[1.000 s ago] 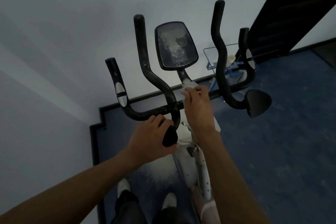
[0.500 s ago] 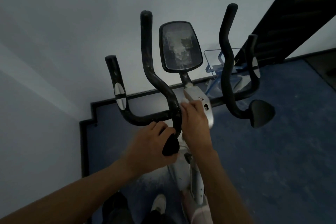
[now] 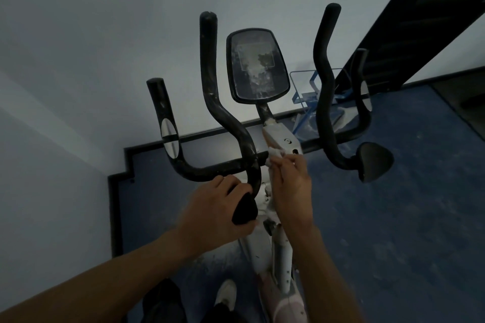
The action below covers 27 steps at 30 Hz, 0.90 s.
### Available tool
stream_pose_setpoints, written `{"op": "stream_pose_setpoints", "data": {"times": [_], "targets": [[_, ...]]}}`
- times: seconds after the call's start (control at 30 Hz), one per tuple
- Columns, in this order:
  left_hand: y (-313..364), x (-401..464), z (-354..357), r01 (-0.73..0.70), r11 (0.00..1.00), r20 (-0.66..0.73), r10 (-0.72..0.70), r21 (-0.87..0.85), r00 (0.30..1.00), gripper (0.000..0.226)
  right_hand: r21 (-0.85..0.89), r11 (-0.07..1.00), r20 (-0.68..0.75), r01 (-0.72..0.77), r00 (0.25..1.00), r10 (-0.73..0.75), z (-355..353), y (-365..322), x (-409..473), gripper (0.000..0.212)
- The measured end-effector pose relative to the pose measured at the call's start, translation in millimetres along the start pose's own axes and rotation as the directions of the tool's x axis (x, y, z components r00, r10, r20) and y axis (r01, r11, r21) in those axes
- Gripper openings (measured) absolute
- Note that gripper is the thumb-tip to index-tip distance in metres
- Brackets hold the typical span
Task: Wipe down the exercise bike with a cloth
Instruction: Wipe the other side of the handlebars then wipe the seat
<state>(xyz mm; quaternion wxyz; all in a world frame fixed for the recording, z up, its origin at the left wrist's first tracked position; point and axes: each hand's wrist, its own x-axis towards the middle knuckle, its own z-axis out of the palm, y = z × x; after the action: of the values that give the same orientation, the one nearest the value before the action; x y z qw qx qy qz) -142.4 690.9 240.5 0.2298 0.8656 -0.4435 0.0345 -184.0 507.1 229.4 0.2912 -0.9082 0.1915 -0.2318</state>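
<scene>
The exercise bike (image 3: 282,249) stands close to a pale wall (image 3: 105,34), seen from above, with its dusty console (image 3: 258,65) at the top of a white stem (image 3: 282,140). The right hand (image 3: 290,189) has its grip pinched together on a small white cloth (image 3: 273,156), pressing it against the stem's left edge, just beside the black crossbar (image 3: 217,168). The left hand (image 3: 217,214) has its grip wrapped around the padded end of the inner left handlebar (image 3: 245,208) — a steadying hold, by the look of it.

To do this stroke well, I judge the cloth should stay flat under the fingertips and run along the stem's length, top to bottom, rather than dabbing; the wad is small, so turning it to a clean face will matter once it greys. The bolt holes on the stem's face can snag a loose corner.

Room is tight on the left: the curved bar rises right next to the stem, and knuckles could knock it on a wide sweep. To the right there is open space before the far handlebar (image 3: 325,86) and its pad (image 3: 375,161). Upward, the console neck narrows — the smeared screen looks not yet cleaned. The blue floor (image 3: 393,231) beside the frame is speckled with pale dust.
</scene>
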Motion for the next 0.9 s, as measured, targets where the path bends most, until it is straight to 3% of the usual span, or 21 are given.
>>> {"op": "stream_pose_setpoints", "data": {"times": [0.1,0.17,0.33,0.5,0.57,0.67,0.77,0.9], "targets": [[0,0,0,-0.002,1.000,-0.003,0.002,0.019,1.000,0.056,-0.007,0.999,0.002,-0.033,0.999,0.033,3,-11,15,0.017],[0,-1,0,-0.006,1.000,-0.002,0.006,0.030,1.000,0.055,-0.131,0.991,0.056,0.015,0.998,-0.008,4,-17,24,0.022],[1,0,-1,0.000,1.000,0.002,0.000,0.015,1.000,0.055,-0.004,0.997,0.075,0.075,0.994,-0.075,1,-14,11,0.016],[1,0,-3,0.001,1.000,0.012,-0.001,0.010,1.000,0.055,-0.068,0.997,-0.033,0.022,0.999,-0.024,-12,-6,21,0.019],[1,-1,-3,0.002,1.000,0.011,-0.002,0.020,1.000,0.056,-0.252,0.965,0.090,0.074,0.995,-0.053,-10,-13,36,0.031],[2,-1,-2,0.002,1.000,-0.001,-0.002,0.026,1.000,0.056,-0.216,0.975,0.227,0.055,0.974,-0.005,2,-19,55,0.023],[2,-1,-1,0.002,1.000,-0.003,-0.002,0.028,1.000,0.056,-0.223,0.965,0.318,0.137,0.946,-0.061,9,-17,55,0.014],[0,-1,0,0.002,1.000,0.000,-0.002,0.011,1.000,0.056,-0.195,0.965,0.354,0.178,0.930,-0.100,-3,-5,44,0.021]]}}
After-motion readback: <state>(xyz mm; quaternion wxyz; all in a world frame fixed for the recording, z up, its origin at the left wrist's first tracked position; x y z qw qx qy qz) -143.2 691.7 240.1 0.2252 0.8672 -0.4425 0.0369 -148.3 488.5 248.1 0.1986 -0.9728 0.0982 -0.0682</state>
